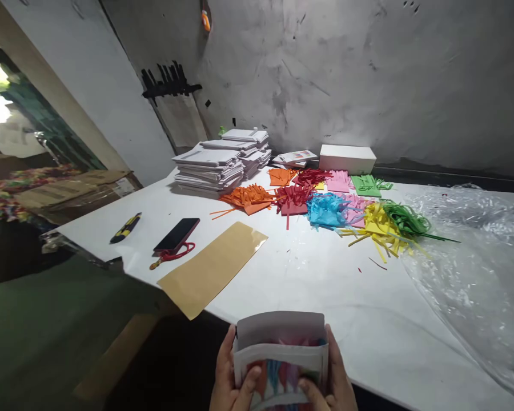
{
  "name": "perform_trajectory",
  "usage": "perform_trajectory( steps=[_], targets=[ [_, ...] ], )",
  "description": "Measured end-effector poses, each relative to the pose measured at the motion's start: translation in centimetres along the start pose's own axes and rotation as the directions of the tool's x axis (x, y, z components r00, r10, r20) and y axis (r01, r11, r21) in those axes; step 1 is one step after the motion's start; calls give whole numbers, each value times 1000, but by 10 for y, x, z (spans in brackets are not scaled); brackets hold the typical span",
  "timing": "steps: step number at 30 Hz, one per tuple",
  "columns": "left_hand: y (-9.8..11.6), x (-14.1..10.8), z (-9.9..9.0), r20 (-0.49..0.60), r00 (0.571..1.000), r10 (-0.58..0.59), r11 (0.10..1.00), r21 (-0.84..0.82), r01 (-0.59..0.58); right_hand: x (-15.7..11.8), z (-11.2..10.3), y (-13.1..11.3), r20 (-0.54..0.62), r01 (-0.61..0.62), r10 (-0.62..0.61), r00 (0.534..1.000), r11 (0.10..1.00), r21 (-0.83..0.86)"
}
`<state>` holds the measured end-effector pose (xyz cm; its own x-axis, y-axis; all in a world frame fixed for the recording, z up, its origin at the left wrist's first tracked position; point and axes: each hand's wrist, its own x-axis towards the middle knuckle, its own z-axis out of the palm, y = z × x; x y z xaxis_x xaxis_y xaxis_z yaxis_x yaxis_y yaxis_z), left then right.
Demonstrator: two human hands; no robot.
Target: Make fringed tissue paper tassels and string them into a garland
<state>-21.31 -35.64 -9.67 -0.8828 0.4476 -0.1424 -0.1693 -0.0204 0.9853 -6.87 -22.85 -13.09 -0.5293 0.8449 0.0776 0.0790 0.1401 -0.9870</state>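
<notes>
A white paper packet (280, 328) with its top flap raised is between my two hands at the table's front edge. Its front shows colourful tassel shapes, and bits of pink and blue show inside the opening. My left hand (231, 374) grips the left side, with its thumb on the front. On the right side my right hand (334, 374) grips likewise, thumb pressed to the front. The packet's lower part runs out of the picture. Nearest to it on the table lies a flat brown paper sheet or envelope (212, 268).
Fringed paper bundles in orange (251, 198), red (293, 198), blue (326, 210), yellow (381, 225) and green (405, 217) lie mid-table. Behind are stacked white packets (209, 168) and a white box (346, 158). A phone (177, 234), box cutter (126, 228) and clear plastic (475, 274) lie around.
</notes>
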Motion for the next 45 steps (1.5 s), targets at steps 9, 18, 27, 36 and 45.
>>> perform_trajectory(
  steps=[9, 18, 27, 36, 45],
  targets=[
    [-24, -23, 19, -117, 993, 13, 994, -108, -26, -20, -23, 20, -24, -80, 80, 997, 996, -25],
    [-9, 11, -27, 315, 935, 161, 982, 43, -184, 2, -67, -11, 145, 144, -125, 981, 980, -133],
    [52, 41, -16, 622, 755, 205, 864, 248, -439, 18, -76, -42, 136, 124, -115, 984, 991, -60],
    [43, 21, 21, 486, 873, 41, 997, 41, -69, 32, -60, -53, 121, -273, 250, 960, 933, 236],
    [48, 20, 32, 640, 749, 170, 984, -63, -169, 47, -68, -70, 495, -238, 127, 859, 957, 167]
  ],
)
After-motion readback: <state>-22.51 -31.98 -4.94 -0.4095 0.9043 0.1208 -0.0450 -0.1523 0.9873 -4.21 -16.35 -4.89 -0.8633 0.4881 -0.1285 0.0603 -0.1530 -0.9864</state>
